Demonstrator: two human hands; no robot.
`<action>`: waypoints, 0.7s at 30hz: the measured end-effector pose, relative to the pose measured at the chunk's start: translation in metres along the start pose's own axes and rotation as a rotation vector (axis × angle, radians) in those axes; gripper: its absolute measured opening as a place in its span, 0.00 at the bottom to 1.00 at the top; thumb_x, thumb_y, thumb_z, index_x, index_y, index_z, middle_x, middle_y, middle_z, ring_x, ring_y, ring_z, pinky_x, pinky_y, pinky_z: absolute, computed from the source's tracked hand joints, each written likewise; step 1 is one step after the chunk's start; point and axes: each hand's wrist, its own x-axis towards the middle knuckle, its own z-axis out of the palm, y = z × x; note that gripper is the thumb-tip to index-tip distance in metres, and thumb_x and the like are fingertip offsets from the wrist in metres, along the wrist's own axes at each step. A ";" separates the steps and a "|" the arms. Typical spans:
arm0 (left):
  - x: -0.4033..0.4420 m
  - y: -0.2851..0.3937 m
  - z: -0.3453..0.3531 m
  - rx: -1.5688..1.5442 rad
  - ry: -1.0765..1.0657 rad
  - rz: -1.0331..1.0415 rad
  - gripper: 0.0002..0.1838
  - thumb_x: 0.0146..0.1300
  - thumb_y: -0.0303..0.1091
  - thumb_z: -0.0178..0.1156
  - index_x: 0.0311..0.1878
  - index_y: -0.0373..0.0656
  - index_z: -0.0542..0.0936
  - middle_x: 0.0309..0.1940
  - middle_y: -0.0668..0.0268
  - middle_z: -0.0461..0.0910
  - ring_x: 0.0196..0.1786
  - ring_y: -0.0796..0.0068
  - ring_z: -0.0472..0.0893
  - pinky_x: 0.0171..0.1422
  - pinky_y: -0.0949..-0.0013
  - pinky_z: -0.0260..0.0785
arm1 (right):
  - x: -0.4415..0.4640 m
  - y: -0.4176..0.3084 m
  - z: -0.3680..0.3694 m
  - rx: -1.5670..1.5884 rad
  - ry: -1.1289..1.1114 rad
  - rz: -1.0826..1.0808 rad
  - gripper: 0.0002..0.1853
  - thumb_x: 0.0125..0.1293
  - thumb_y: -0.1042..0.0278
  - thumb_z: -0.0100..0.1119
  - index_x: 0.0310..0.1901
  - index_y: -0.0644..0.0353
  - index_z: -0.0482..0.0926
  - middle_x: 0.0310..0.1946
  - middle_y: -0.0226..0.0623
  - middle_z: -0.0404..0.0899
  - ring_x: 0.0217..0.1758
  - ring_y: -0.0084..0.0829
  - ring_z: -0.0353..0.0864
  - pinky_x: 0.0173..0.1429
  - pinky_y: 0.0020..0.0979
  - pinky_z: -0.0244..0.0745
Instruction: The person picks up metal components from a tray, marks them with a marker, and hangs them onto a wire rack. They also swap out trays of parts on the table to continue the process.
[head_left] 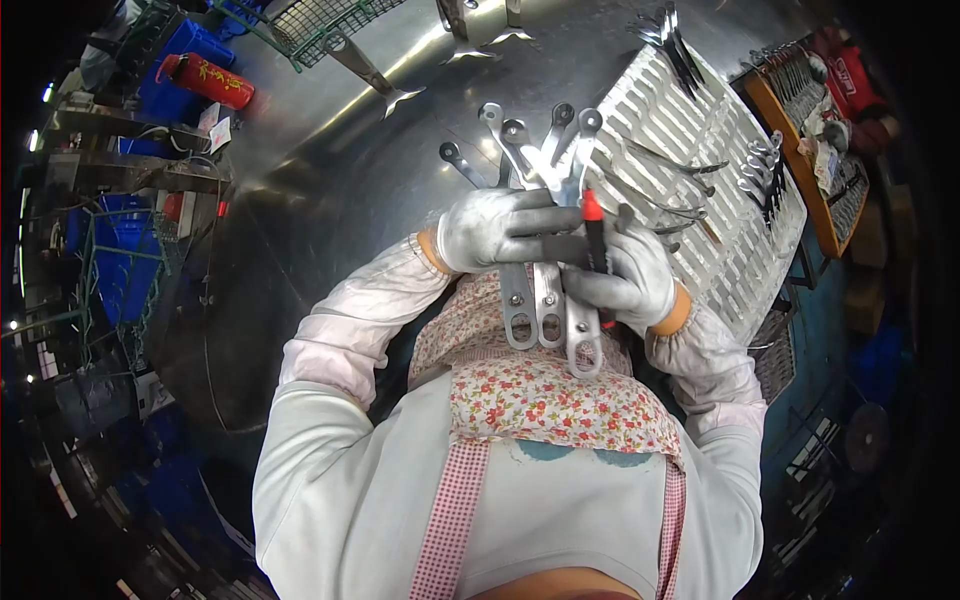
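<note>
Wrenches (548, 300) fanned toward twelve o'clock; the left hand (500, 230) gripped them, the right hand (640, 272) a marker (594, 240), fingers closed; even pressure seemed advisable.

Yellow-lettered red cylinder (212, 82), upper left; blue container (127, 262) below it

Our left hand (508, 230) holds shiny wrenches (549, 312); our right hand (632, 272) holds, we think, a red-tipped marker (597, 236).

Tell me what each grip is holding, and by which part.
The left grip holds metal wrenches around mid-handle; the right grip holds a red-tipped black marker-like tool by its barrel.
</note>
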 end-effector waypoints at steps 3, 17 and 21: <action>-0.005 -0.004 -0.001 0.072 -0.010 0.046 0.22 0.49 0.30 0.63 0.51 0.51 0.80 0.56 0.61 0.75 0.58 0.55 0.77 0.42 0.63 0.79 | -0.005 -0.017 -0.019 0.033 0.028 0.080 0.18 0.43 0.70 0.68 0.41 0.50 0.81 0.39 0.47 0.83 0.36 0.43 0.83 0.32 0.35 0.76; 0.001 0.008 -0.030 0.243 -0.203 0.084 0.16 0.53 0.31 0.59 0.47 0.51 0.78 0.52 0.66 0.76 0.57 0.69 0.78 0.39 0.71 0.78 | -0.072 -0.031 -0.032 0.708 0.764 0.761 0.13 0.61 0.83 0.55 0.47 0.60 0.80 0.46 0.67 0.78 0.45 0.48 0.83 0.48 0.40 0.81; 0.002 0.009 -0.031 0.244 -0.300 0.095 0.16 0.54 0.33 0.60 0.47 0.50 0.79 0.50 0.65 0.77 0.51 0.70 0.81 0.41 0.72 0.79 | -0.066 -0.026 -0.009 0.429 0.649 0.546 0.14 0.59 0.90 0.56 0.44 0.62 0.77 0.45 0.63 0.80 0.43 0.42 0.84 0.45 0.36 0.82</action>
